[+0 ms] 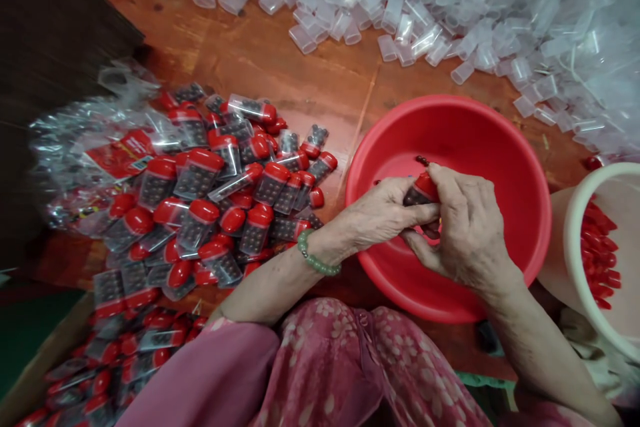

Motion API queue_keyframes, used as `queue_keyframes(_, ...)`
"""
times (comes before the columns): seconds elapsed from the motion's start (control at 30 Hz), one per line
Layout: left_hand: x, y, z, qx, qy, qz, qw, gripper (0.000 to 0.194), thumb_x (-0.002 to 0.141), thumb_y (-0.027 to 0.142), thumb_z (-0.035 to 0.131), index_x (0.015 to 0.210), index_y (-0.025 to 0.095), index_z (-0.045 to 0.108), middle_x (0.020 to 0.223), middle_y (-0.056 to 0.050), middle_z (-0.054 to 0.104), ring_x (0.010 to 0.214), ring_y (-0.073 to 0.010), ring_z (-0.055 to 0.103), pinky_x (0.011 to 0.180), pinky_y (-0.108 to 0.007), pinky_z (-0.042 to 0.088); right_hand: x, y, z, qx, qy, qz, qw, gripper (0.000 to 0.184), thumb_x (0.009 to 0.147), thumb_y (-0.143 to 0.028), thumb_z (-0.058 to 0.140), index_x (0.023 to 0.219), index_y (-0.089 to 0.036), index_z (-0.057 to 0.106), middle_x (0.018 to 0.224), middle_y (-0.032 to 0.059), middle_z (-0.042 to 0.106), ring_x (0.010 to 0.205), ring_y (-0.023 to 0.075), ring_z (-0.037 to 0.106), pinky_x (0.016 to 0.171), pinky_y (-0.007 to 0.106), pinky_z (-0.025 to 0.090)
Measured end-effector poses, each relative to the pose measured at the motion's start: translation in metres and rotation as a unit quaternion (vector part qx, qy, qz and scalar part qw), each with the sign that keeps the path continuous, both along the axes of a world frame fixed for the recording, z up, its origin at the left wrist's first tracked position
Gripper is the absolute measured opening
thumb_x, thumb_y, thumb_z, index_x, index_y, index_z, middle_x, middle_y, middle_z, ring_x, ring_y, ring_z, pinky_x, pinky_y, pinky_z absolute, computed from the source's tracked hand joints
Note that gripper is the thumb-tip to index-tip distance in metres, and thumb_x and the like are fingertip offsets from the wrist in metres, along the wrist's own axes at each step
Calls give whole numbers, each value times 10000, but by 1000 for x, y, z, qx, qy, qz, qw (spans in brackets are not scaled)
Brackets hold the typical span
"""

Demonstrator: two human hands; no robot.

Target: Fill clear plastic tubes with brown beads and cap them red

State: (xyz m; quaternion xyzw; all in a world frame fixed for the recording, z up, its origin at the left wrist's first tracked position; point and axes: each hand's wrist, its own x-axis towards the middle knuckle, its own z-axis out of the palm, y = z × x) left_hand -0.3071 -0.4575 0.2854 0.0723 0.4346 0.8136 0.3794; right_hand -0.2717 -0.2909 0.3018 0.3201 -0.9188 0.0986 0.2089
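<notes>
Over the red basin (537, 213), my left hand (380, 213) grips a small clear container (419, 197) of dark balls with a red cap. My right hand (467, 227) closes around the capped end, and its fingers partly cover the cap. A few dark red-brown balls (421, 160) show just beyond the fingertips, apparently in the basin. What else lies in the basin is mostly hidden by my hands. To the left, a heap of similar red-capped containers (200, 173) filled with dark balls lies on the wooden surface.
Clear empty tubes (330, 13) are piled along the far side. A cream bucket (575, 233) with red caps (597, 250) inside stands at the right. Clear plastic bags (95, 127) lie at the left. More capped containers (125, 360) are heaped at the lower left.
</notes>
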Motion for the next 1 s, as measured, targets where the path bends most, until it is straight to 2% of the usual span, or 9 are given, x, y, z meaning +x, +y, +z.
queue_keyframes(0.1, 1, 1, 1, 3, -4, -8, 1000, 521, 629, 531, 942, 725, 117, 641, 662, 3, 636, 618, -87, 581, 616, -224, 485, -1, -1, -1, 17, 24, -3, 1000, 800, 884, -430, 629, 1551, -92, 345, 1186, 238, 691, 980, 375, 680, 784, 516, 539)
queue_keyframes(0.2, 3, 1, 4, -6, 8, -34, 999, 541, 643, 565, 922, 680, 123, 612, 628, 3, 595, 596, -82, 547, 577, -217, 440, -1, -1, -3, -13, 57, 2, 998, 773, 852, -405, 660, 1522, -114, 407, 1126, 216, 709, 941, 363, 695, 754, 500, 543)
queue_keyframes(0.27, 5, 1, 7, -4, 16, -40, 999, 560, 642, 575, 918, 645, 133, 575, 607, 11, 559, 585, -76, 518, 559, -215, 410, 1, 0, -3, -31, 72, 11, 997, 763, 830, -371, 684, 1499, -97, 440, 1095, 224, 712, 920, 366, 700, 739, 499, 547)
queue_keyframes(0.47, 13, 5, 11, 7, 20, -30, 999, 573, 641, 575, 916, 626, 144, 539, 575, 28, 511, 552, -64, 472, 530, -210, 384, 5, 3, 2, -3, 97, 32, 995, 772, 804, -333, 715, 1470, -31, 465, 1024, 246, 728, 856, 346, 700, 726, 464, 538)
queue_keyframes(0.63, 20, 13, 10, 17, -6, -40, 999, 502, 694, 462, 909, 622, 140, 530, 581, 44, 505, 556, -53, 467, 551, -198, 402, 7, 13, 2, 5, 138, 49, 989, 747, 846, -448, 654, 1441, -13, 533, 957, 231, 748, 769, 333, 694, 656, 443, 542)
queue_keyframes(0.73, 21, 19, 8, 11, 13, -19, 1000, 410, 769, 362, 866, 656, 140, 540, 604, 53, 496, 572, -54, 467, 578, -206, 424, 6, 17, 1, 12, 155, 37, 987, 817, 809, -508, 721, 1455, -35, 561, 992, 235, 766, 738, 353, 710, 630, 457, 559)
queue_keyframes(0.83, 19, 15, 6, -43, 55, 34, 997, 315, 827, 312, 820, 754, 169, 548, 652, 45, 551, 599, -73, 520, 599, -218, 458, 2, 15, 0, 21, 126, 45, 991, 945, 783, -480, 792, 1565, -61, 466, 1196, 290, 737, 863, 437, 744, 678, 528, 584)
queue_keyframes(0.9, 21, 2, 9, -76, 90, 77, 990, 284, 852, 356, 797, 878, 193, 567, 705, 35, 598, 631, -93, 567, 621, -230, 494, 1, 13, 2, 19, 51, 74, 996, 1005, 839, -475, 764, 1656, -107, 307, 1412, 306, 629, 1091, 492, 713, 795, 594, 593)
queue_keyframes(1.0, 35, -32, 20, -132, 159, 190, 960, 373, 928, 533, 673, 1111, 220, 587, 755, 23, 614, 654, -116, 611, 633, -249, 540, 3, 19, 15, -18, -75, 110, 991, 998, 948, -486, 659, 1705, -187, 81, 1646, 260, 397, 1410, 451, 542, 1051, 611, 534)
